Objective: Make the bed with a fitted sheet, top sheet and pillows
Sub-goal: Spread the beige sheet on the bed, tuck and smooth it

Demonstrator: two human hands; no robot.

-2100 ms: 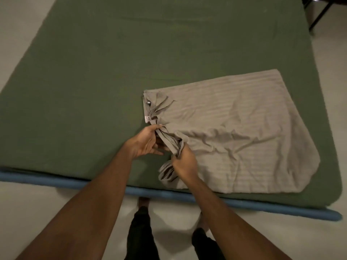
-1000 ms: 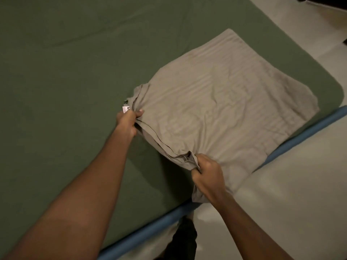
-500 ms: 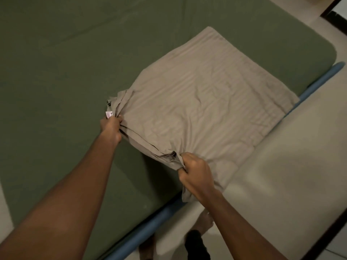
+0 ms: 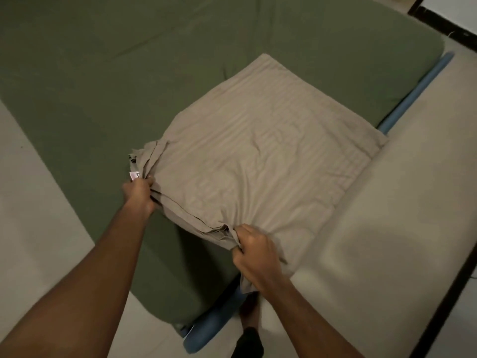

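left hand [image 4: 139,195] and right hand [image 4: 255,257] clutch the folded top sheet [image 4: 258,164] mid-frame; i reckon unfolding it across the fitted sheet [image 4: 103,73] comes next.

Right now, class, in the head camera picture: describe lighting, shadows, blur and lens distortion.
Head view: dim light, no glare; a soft shadow on the green fitted sheet beneath the lifted edge of the folded beige sheet; left hand and right hand fairly sharp, floor at right soft; forearms stretched toward the bottom corners by the wide lens.
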